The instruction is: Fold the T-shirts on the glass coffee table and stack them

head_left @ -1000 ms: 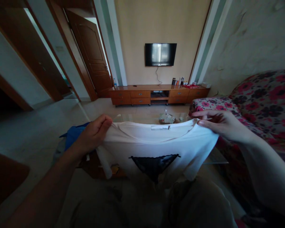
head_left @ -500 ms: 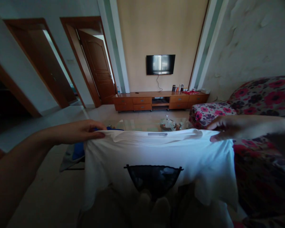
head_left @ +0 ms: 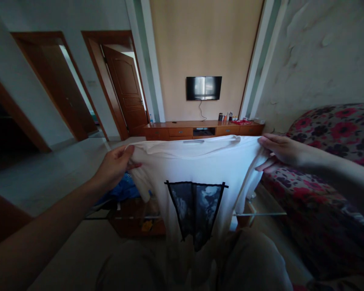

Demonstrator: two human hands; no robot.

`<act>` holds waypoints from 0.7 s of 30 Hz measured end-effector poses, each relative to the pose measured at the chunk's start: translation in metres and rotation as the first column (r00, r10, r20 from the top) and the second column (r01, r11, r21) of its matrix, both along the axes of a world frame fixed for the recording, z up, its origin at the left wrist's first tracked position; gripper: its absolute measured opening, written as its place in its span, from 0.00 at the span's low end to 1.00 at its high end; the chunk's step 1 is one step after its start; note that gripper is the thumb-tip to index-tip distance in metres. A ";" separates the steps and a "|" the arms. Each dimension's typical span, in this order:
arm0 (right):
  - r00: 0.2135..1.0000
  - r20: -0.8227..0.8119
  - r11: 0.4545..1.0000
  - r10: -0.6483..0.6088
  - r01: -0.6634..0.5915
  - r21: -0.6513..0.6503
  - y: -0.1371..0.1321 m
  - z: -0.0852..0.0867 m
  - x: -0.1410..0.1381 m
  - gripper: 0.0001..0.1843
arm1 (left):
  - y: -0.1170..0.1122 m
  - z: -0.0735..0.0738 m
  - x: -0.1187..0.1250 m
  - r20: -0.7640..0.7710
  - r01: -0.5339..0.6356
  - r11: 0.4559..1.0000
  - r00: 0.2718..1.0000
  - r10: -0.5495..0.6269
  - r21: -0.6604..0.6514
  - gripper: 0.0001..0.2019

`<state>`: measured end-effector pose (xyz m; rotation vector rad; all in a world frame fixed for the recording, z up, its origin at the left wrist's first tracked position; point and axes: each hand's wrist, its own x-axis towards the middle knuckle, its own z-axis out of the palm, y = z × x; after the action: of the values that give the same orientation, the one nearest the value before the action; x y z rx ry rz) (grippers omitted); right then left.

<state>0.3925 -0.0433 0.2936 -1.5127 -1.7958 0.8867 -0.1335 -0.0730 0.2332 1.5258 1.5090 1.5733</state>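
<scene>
A: What's the shirt (head_left: 194,169) made of?
B: Thin, matt cloth, softly creased.
A: And the table (head_left: 271,212)?
B: Clear, smooth glass on top. The TV (head_left: 204,88) is glossy, the cabinet (head_left: 180,132) wood with a slight sheen (the door (head_left: 125,87) looks wooden too), the sofa (head_left: 346,131) printed cloth.
A: The right wall (head_left: 321,60)?
B: Rough, blistered; the floor (head_left: 69,165) is smooth, shiny.

A television (head_left: 204,88) hangs on the dimly lit beige wall (head_left: 204,40), upper centre, above a wooden cabinet (head_left: 180,132); a floral sofa (head_left: 315,206) at right, a brown door (head_left: 127,89) ajar upper left.
</scene>
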 end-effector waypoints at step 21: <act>0.983 -0.164 0.995 -0.080 0.090 0.050 0.002 -0.010 0.004 0.22 | 0.003 0.006 -0.029 -0.294 -0.226 0.972 0.926 0.237 0.071 0.22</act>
<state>0.3965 -0.0413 0.2834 -1.4271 -1.6147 0.8823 -0.1624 -0.0702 0.2393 1.7225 1.8992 1.5526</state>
